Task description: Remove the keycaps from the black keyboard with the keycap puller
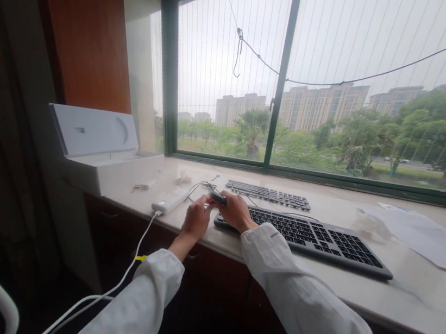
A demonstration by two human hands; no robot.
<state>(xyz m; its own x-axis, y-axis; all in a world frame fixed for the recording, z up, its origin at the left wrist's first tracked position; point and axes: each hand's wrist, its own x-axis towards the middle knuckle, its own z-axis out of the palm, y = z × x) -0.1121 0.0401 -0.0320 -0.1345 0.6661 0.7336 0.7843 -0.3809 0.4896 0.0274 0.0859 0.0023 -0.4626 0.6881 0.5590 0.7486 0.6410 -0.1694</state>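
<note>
Both of my hands meet over the front part of the windowsill counter. My right hand (pixel 236 211) is closed around a small dark rounded object (pixel 218 197), whose kind I cannot make out, and rests over the left end of a black keyboard (pixel 316 238). My left hand (pixel 197 215) has its fingers pinched at the underside of the same object, which partly hides it. A thin dark cable (pixel 201 185) lies in loops just behind my left hand. Behind the keyboard, small black keycaps (pixel 269 194) are laid out in rows.
A white power strip (pixel 170 199) lies left of my hands, its white cord (pixel 141 244) hanging over the counter edge. An open white box (pixel 124 170) stands at the far left. White papers (pixel 423 237) and a crumpled clear plastic bag (pixel 374 222) lie right. A window rises behind.
</note>
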